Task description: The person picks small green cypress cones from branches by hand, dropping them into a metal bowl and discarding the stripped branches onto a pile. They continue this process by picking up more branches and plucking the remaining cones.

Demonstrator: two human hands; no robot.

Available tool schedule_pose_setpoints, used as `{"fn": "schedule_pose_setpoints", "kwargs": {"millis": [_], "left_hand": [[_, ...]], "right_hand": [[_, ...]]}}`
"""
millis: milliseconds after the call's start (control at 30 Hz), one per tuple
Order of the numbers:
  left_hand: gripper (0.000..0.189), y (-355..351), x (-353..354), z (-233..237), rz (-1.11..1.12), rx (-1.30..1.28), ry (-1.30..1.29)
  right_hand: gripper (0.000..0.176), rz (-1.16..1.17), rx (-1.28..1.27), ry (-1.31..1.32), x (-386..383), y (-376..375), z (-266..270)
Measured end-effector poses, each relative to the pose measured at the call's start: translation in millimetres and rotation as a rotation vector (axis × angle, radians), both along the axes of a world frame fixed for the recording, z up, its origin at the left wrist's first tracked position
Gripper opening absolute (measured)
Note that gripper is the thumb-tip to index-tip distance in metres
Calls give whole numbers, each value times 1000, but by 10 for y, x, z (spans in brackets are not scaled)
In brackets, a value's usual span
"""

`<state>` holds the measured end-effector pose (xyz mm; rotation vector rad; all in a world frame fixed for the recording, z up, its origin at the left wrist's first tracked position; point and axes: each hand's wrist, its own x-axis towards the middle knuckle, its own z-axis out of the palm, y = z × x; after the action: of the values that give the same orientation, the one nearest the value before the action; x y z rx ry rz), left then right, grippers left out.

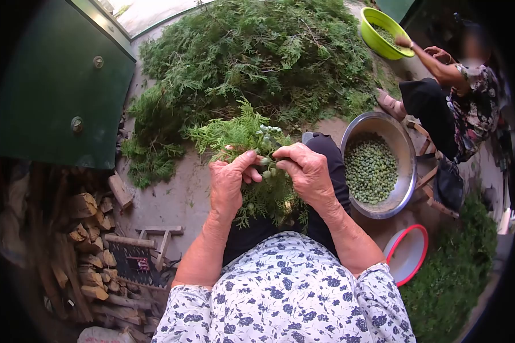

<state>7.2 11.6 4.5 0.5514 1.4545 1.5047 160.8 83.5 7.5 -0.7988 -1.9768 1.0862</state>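
Observation:
A leafy green conifer branch [232, 131] with pale round cones lies over my lap, between my two hands. My left hand [234, 174] has its fingers closed round the branch, thumb near the cones. Close beside it on the right, my right hand [308, 168] pinches at the cones with thumb and forefinger; what lies between those fingertips is too small to make out. A steel basin [408, 166] stands to the right of my knee, holding many green cones [372, 171].
A large heap of cut branches [257, 57] lies ahead. At the right a seated person [469, 108] reaches into a green basin [375, 40]. A red-rimmed basin [406, 254] stands near right, more greenery [458, 280] beside it. Firewood [91, 246] and a green metal door [57, 86] are left.

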Motion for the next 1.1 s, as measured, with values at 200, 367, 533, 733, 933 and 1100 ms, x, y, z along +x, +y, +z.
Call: {"fn": "schedule_pose_setpoints", "kwargs": {"millis": [200,367,533,733,933,1100], "left_hand": [[13,16,18,18,36,-15,-10],[10,48,54,12,50,-8,-35],[8,57,57,-2,36,29,-50],[8,52,34,-35,39,29,2],[16,30,36,-23,36,-4,58],[24,29,76,11,33,-40,139]], "right_hand": [[9,-4,-786,395,149,7,82],[16,-9,-183,142,-62,-25,43],[19,-53,235,-268,-190,-97,45],[12,-46,-242,161,-44,-52,237],[13,-756,73,-120,1329,506,-63],[23,-730,435,-486,1599,492,-54]]}}
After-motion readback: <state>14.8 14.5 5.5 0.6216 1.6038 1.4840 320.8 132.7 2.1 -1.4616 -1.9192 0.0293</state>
